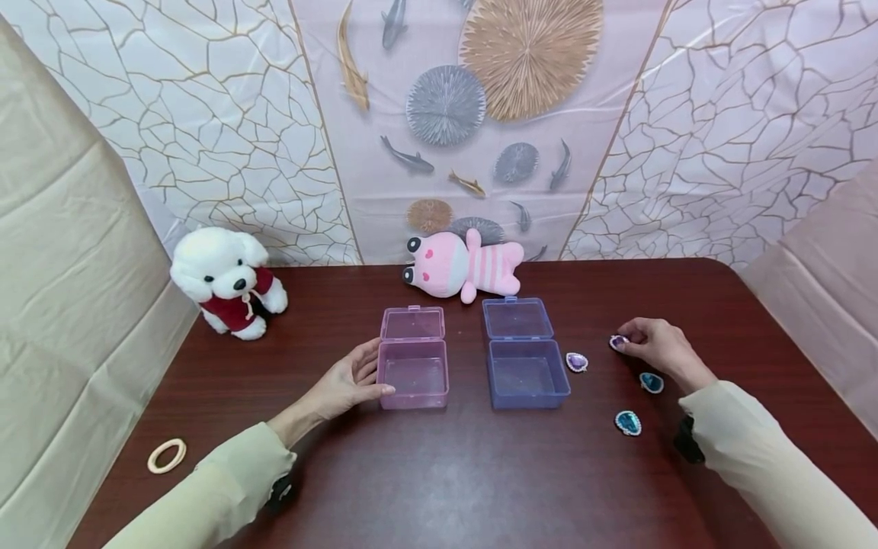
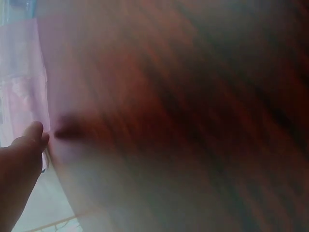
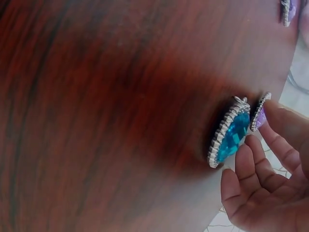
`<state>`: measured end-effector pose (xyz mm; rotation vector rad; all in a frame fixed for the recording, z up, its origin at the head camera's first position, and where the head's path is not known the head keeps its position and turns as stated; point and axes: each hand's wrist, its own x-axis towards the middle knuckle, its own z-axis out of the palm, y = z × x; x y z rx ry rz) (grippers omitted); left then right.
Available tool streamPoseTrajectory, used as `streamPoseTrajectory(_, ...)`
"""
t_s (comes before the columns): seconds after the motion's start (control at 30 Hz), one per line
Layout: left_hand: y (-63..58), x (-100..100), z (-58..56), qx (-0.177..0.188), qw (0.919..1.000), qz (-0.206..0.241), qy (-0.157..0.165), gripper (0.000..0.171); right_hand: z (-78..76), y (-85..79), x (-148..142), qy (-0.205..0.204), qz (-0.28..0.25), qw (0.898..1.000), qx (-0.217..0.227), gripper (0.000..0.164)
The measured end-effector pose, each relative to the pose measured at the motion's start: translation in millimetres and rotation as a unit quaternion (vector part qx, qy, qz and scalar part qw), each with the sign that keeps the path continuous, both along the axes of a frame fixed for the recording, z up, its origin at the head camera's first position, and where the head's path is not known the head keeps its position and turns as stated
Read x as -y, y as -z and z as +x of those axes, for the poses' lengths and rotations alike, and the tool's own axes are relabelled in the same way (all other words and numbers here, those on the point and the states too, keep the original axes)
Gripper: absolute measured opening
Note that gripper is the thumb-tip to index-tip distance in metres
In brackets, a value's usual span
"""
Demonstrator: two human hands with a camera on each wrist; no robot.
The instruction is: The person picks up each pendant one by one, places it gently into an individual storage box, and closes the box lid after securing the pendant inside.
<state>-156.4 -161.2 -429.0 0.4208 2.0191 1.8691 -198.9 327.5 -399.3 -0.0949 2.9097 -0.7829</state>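
Note:
Next to the left wall of an open pink plastic box [image 1: 413,374], my left hand [image 1: 350,381] touches it with extended fingers, the thumb at its front corner. My right hand [image 1: 658,347] pinches a purple gem pendant [image 1: 618,343] with a beaded silver rim at the table. In the right wrist view, a teal pendant [image 3: 234,135] with a small metal loop lies close to the curled fingers, near the purple one. The head view has two teal pendants, one nearer [image 1: 627,422] and one by the wrist [image 1: 652,383], plus another purple pendant [image 1: 577,362].
An open blue plastic box [image 1: 527,374] stands right of the pink one. Behind them lies a pink striped plush toy [image 1: 466,267]. A white plush dog [image 1: 229,282] sits at the back left, and a pale ring [image 1: 167,456] lies at the left edge.

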Motion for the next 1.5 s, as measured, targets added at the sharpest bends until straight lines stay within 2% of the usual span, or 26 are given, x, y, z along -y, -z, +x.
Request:
streamPoseTrajectory(0.27, 1.6, -3.1, -2.5, 0.016, 0.9998, 0.006, -0.007, 0.084, 3.5, 1.9, -3.8, 0.022, -0.011, 1.0, 0.002, 0.027)
streamPoseTrajectory(0.47, 2.0, -3.0, -1.8, 0.011, 0.9999, 0.004, -0.01, 0.08, 8.5, -7.1, 0.3, 0.033, -0.023, 0.998, -0.052, 0.022)
streamPoseTrajectory(0.57, 1.3, -2.1, -0.7, 0.007, 0.9999, 0.005, -0.008, 0.081, 8.3, -19.1, 15.0, 0.029, -0.09, 0.992, -0.088, 0.022)
streamPoseTrajectory(0.67, 0.9, -0.9, 0.3, 0.007, 0.9999, 0.007, -0.01, 0.082, 5.1, -33.6, 44.6, 0.008, -0.208, 0.973, -0.097, 0.023)
streamPoseTrajectory(0.73, 1.5, 0.0, 0.3, 0.005, 0.9999, 0.006, -0.01, 0.081, 3.5, -42.8, 72.7, -0.011, -0.287, 0.955, -0.079, 0.025)
streamPoseTrajectory(0.83, 2.7, 1.0, 0.4, 0.005, 0.9999, 0.007, -0.012, 0.08, 3.9, -51.4, 121.2, -0.038, -0.357, 0.932, -0.043, 0.026)
streamPoseTrajectory(0.93, 4.5, 1.6, 0.3, 0.001, 0.9999, 0.008, -0.013, 0.079, 6.7, -50.7, 171.9, -0.067, -0.394, 0.917, 0.004, 0.027)
streamPoseTrajectory(1.07, 6.1, 1.0, 0.1, 0.001, 0.9999, 0.011, -0.01, 0.08, 9.4, -39.4, 228.2, -0.109, -0.422, 0.898, 0.061, 0.024)
streamPoseTrajectory(1.13, 6.6, 0.5, -0.1, -0.002, 0.9999, 0.014, -0.004, 0.08, 10.0, -33.7, 247.7, -0.124, -0.421, 0.895, 0.082, 0.021)
streamPoseTrajectory(1.23, 6.2, -0.3, 0.5, -0.002, 0.9997, 0.024, 0.002, 0.08, 10.5, -26.7, 266.7, -0.135, -0.407, 0.897, 0.107, 0.018)
streamPoseTrajectory(1.5, 5.3, 0.8, 2.8, 0.001, 0.9998, 0.022, -0.002, 0.079, 11.8, -17.9, 288.5, -0.167, -0.37, 0.902, 0.146, 0.013)
